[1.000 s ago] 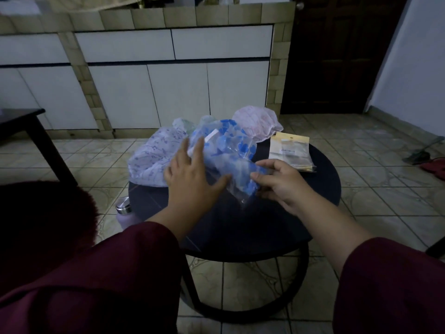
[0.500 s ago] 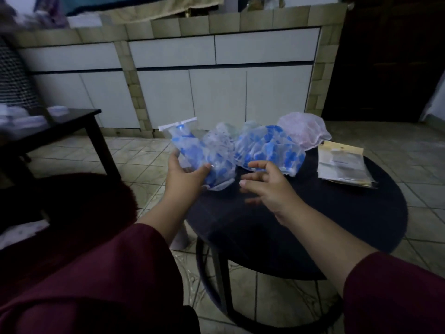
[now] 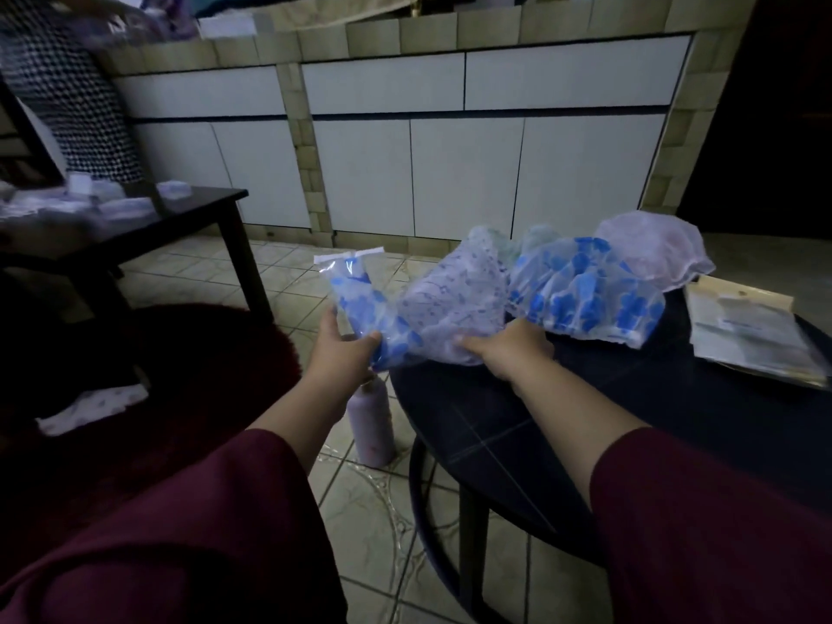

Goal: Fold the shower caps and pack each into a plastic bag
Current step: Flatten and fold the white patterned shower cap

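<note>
Currently one packed bag (image 3: pixel 355 304) is gripped by the left hand (image 3: pixel 342 353); a loose shower cap (image 3: pixel 454 304) is grasped by the right hand (image 3: pixel 508 353); two more caps (image 3: pixel 585 295) lie unfolded on the desk (image 3: pixel 585 421).

— Worn on both arms?
— Dark maroon sleeves, loose and plain: left sleeve (image 3: pixel 189 524), right sleeve (image 3: pixel 711 515).
— Reaching to the wrists?
— No. Ending short of them, with bare forearms below the cuffs.
— Anything on the left hand (image 3: pixel 344 353) or right hand (image 3: pixel 508 351)?
— Bare, both. Dim light, though; fine detail too dark to tell.
</note>
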